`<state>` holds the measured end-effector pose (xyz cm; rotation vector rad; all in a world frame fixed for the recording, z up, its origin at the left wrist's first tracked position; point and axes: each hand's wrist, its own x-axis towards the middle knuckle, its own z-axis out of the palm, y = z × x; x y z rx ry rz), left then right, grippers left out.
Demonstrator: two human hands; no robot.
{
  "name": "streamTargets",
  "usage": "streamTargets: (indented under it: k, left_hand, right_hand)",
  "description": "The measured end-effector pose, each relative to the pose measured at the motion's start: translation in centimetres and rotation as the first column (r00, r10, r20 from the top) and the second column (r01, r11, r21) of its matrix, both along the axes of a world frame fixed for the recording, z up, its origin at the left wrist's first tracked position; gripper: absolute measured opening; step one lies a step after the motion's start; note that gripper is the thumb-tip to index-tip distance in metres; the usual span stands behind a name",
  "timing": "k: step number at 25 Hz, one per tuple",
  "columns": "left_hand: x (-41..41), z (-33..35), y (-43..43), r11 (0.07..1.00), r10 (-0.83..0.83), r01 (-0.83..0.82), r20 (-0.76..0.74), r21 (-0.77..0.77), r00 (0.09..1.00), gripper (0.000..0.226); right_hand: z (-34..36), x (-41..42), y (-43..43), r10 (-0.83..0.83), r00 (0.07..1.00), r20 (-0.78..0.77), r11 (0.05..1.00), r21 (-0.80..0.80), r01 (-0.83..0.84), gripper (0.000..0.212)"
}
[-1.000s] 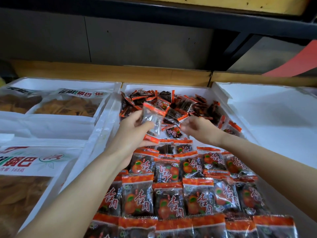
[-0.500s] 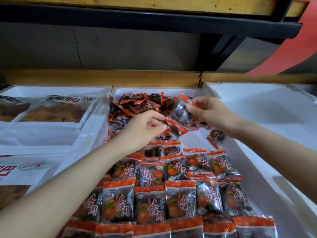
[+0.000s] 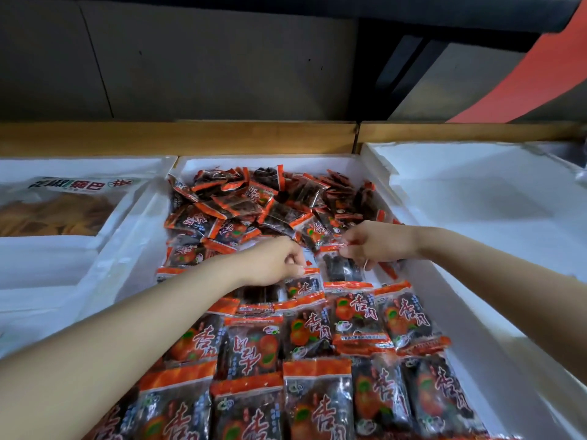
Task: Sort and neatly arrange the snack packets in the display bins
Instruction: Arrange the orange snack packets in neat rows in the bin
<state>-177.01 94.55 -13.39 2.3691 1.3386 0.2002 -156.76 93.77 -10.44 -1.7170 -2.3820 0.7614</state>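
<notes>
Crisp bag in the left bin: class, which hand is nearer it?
Left. The left hand is right of the bag, in the middle bin; the right hand is farther right.

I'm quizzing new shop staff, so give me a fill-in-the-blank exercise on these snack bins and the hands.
1. The white foam bin holding the small orange-and-black snack packets is the ___ of three.
2. Its neat rows fill the ___ end; the loose pile fills the far end.
3. The right hand pinches a dark packet by its ___ sealed edge.
4. The large clear bag of yellow crisps lies in the bin on the ___.
Missing words: middle, near, orange, left.
</notes>
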Motion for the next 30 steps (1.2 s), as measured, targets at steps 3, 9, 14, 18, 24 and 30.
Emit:
streamTargets:
  k: [3, 9, 14, 18, 24, 30]
  left_hand:
    - [-0.3, 0.1, 0.2, 0.998, -0.027, 0.025, 0.036, 0.061, 0.999, 0.009]
    - [-0.2, -0.3, 0.4, 0.997, -0.046, 0.048, -0.028, 0.061, 0.999, 0.011]
    - [-0.7, -0.1, 0.9, 0.974, 0.055, -0.071, 0.081, 0.216, 0.995, 0.020]
    - [-0.9, 0.0, 1.4, 0.973, 0.143, -0.124, -0.087, 0.193, 0.986, 0.052]
    - [-0.6, -0.4, 2.2, 0.979, 0.185, -0.182, -0.024, 0.095, 0.982, 0.078]
    - [0.6, 1.0, 1.5, 0.923, 0.247, -0.287, 0.179, 0.256, 0.952, 0.061]
  right_hand:
    - [-0.6, 0.2, 0.0, 0.010, 0.990, -0.140, 0.991, -0.130, -0.029, 0.032]
    - [-2.4, -0.2, 0.7, 0.112, 0.993, -0.035, 0.994, -0.008, -0.112, 0.008]
    - [-1.8, -0.5, 2.1, 0.021, 0.997, -0.068, 0.932, 0.361, 0.005, 0.034]
    - [-2.2, -1.5, 4.3, 0.086, 0.988, 0.129, 0.914, 0.384, -0.130, 0.069]
    - [-1.8, -2.1, 5.8, 0.057, 0.954, 0.293, 0.886, 0.426, -0.184, 0.077]
    - [-1.7, -2.5, 4.9, 0.014, 0.917, 0.398, 0.750, 0.603, -0.273, 0.040]
